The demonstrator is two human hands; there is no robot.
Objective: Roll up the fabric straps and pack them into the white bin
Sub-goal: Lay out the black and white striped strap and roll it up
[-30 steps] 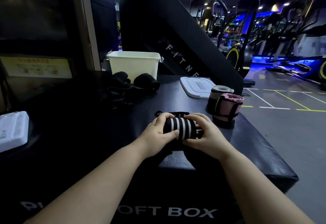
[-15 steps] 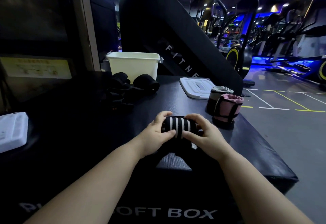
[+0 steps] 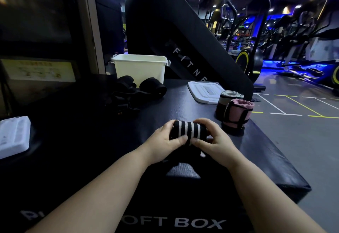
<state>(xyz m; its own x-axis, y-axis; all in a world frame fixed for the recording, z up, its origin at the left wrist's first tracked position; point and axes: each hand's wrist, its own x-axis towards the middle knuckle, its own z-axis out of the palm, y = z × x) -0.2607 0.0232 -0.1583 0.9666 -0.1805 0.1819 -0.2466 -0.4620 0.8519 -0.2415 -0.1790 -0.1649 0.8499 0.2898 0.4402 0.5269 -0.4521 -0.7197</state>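
Note:
A black strap with white stripes (image 3: 187,129) is rolled into a thick cylinder on the black soft box (image 3: 91,141). My left hand (image 3: 165,141) grips its left end, thumb over the front. My right hand (image 3: 212,139) grips its right end, fingers curled over the top. The strap's loose tail lies under my hands, mostly hidden. The white bin (image 3: 139,68) stands at the far edge of the box. Two rolled straps, one grey (image 3: 228,98) and one pink with black bands (image 3: 238,113), stand upright to the right.
A heap of black straps (image 3: 134,91) lies in front of the bin. The bin's white lid (image 3: 203,91) lies flat at the right. A white flat case (image 3: 12,137) sits at the left. The box's right edge drops to the gym floor (image 3: 302,141).
The striped roll has turned forward and grown thicker as my hands rolled it away from me. My fingers have shifted over its top.

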